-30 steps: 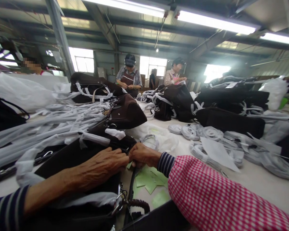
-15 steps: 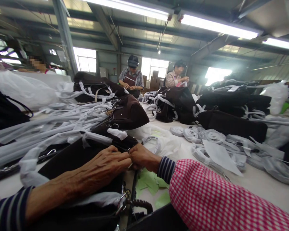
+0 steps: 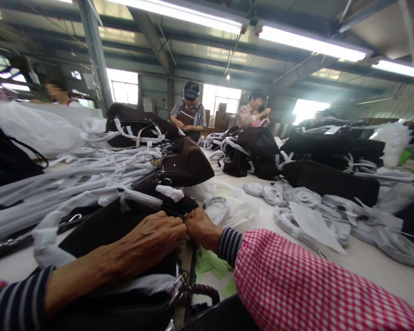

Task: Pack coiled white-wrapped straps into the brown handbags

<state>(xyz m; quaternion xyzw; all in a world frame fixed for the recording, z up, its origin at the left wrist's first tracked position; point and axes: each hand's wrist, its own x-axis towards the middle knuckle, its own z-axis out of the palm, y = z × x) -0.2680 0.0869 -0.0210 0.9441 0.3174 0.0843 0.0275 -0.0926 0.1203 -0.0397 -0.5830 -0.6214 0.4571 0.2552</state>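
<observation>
A black handbag [image 3: 100, 225] lies in front of me, a white-wrapped handle [image 3: 143, 198] across its top. My left hand [image 3: 158, 234] rests over the bag with its fingers curled at the bag's right end. Against it, my right hand [image 3: 200, 224] is closed in a pinch at the same spot. What the fingertips hold is hidden between the two hands. Below them a metal ring [image 3: 175, 290] and a dark braided strap [image 3: 205, 292] show beside an open zipper [image 3: 207, 317].
Wrapped straps [image 3: 100, 172] spread over the left side. Coiled white-wrapped straps [image 3: 303, 196] lie on the right, near green paper pieces [image 3: 212, 264]. More dark bags [image 3: 258, 145] are piled behind. Two people [image 3: 189, 110] stand across the table; another person [image 3: 57, 94] is farther left.
My right hand and sleeve have shifted slightly left. Both hands stay together at the bag's end. The co-worker at the back right has raised a hand.
</observation>
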